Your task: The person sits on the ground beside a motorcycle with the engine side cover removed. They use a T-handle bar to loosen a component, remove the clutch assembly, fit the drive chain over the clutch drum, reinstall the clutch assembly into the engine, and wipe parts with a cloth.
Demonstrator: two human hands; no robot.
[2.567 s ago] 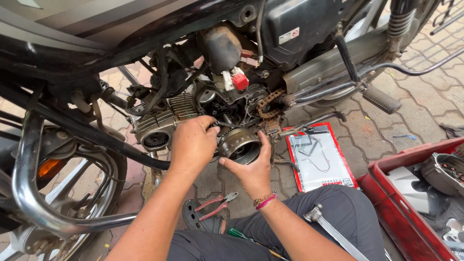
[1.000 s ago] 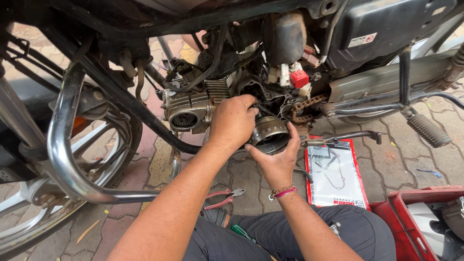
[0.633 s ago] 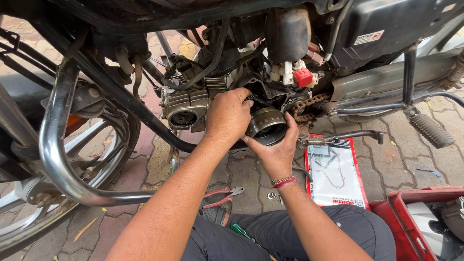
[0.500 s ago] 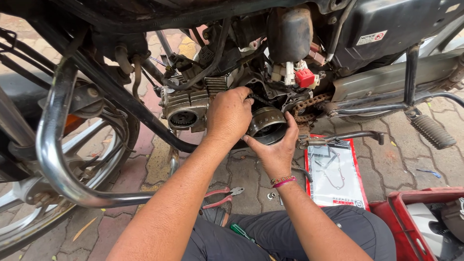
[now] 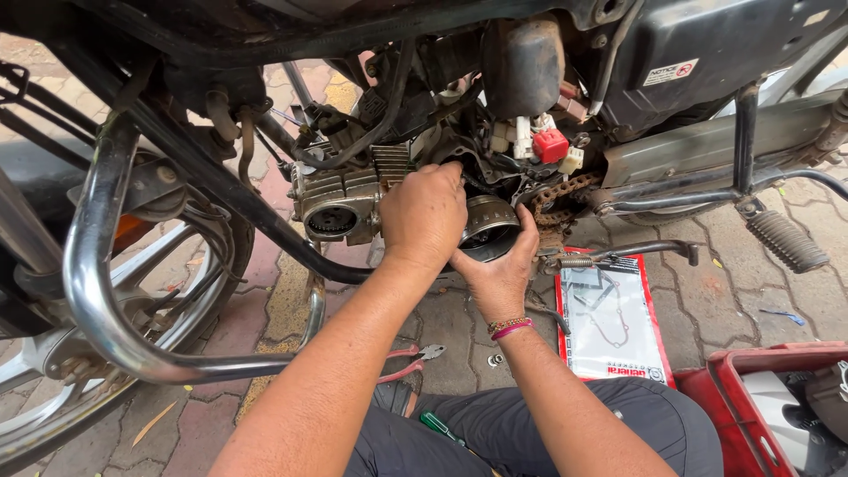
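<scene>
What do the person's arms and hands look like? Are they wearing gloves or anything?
No gloves. Both hands are bare, and so are both forearms, with no sleeves in view. The left hand wears nothing at all. The right hand has two thin bands at the wrist: a beaded bracelet and a pink thread band just below it. No watch or ring shows.
</scene>
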